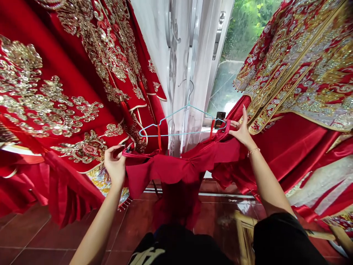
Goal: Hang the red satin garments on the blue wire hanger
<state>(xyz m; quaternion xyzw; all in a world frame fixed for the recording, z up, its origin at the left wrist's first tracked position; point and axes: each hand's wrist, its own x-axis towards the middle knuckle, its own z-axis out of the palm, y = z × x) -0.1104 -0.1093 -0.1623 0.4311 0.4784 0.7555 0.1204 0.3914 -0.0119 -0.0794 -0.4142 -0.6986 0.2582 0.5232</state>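
We see an embroidered red gown point(79, 99) at left and a gold-beaded jacket point(300, 73) at right, with a red dress point(179, 167) stretched between them. By our reading, the beadwork could snag the dress if it swung sideways; the light-blue hanger point(189, 105) could tilt if one side were pulled harder; and the thin red loops point(159, 138) on it could slip if the fabric slackened. The dress spans the gap between our hands, mostly below and nearer than the hanger. Our left hand point(115, 165) pinches its upper left corner; our right hand point(241, 130) pinches the right one, just beside the hanger's tip. Whether the hook point(192, 87) is caught, we cannot tell.
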